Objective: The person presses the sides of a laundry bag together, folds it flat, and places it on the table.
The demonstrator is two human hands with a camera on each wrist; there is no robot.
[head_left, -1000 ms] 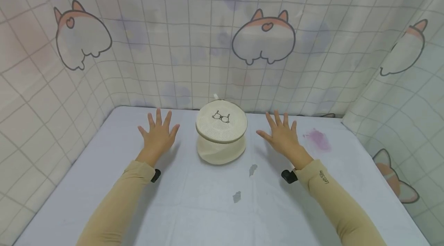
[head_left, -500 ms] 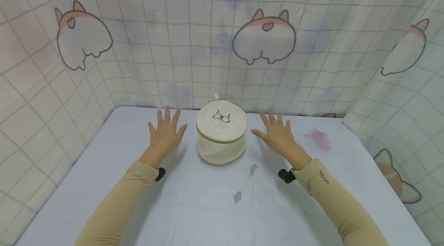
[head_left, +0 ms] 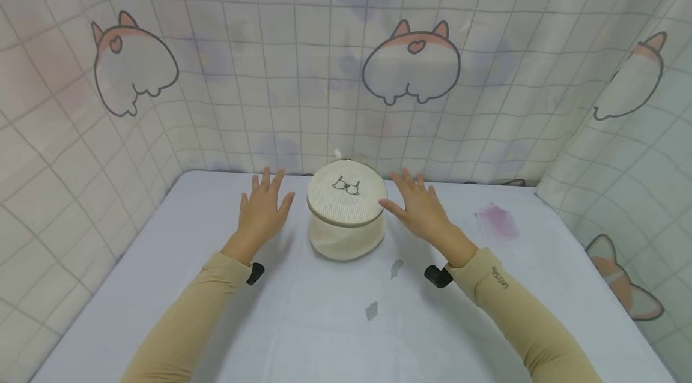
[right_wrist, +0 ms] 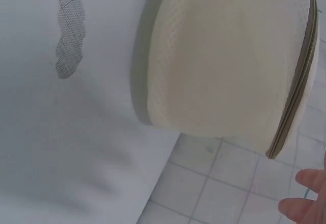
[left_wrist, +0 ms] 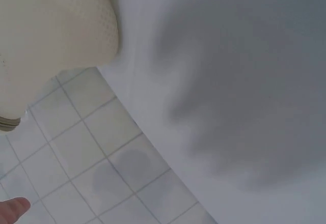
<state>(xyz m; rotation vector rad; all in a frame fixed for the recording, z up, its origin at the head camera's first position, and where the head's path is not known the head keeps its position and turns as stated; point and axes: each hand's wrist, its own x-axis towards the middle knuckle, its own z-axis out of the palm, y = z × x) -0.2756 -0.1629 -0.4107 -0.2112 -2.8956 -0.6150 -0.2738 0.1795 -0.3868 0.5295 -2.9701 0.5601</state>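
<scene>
A cream, round mesh laundry bag point(head_left: 346, 242) stands near the back of the table, its lid printed with a pair of glasses. A brown zipper point(right_wrist: 295, 86) runs round the lid's edge. To its left is my left hand point(head_left: 261, 212), fingers spread and apart from it; one fingertip point(left_wrist: 15, 207) shows low in the left wrist view. On the other side my right hand point(head_left: 424, 212) has its fingers extended, the thumb overlapping the lid's rim in the head view. Both hands hold nothing, raised over their shadows.
A white cloth covers the table point(head_left: 324, 347), with two grey patches point(head_left: 371, 311) in front of the bag and a pink stain point(head_left: 497, 221) at right. Grid-patterned curtains point(head_left: 243, 71) with cartoon animals enclose the back and sides.
Both hands have moved inward toward the laundry bag, the left hand rightward and the right hand leftward. The bag has stayed where it was.
</scene>
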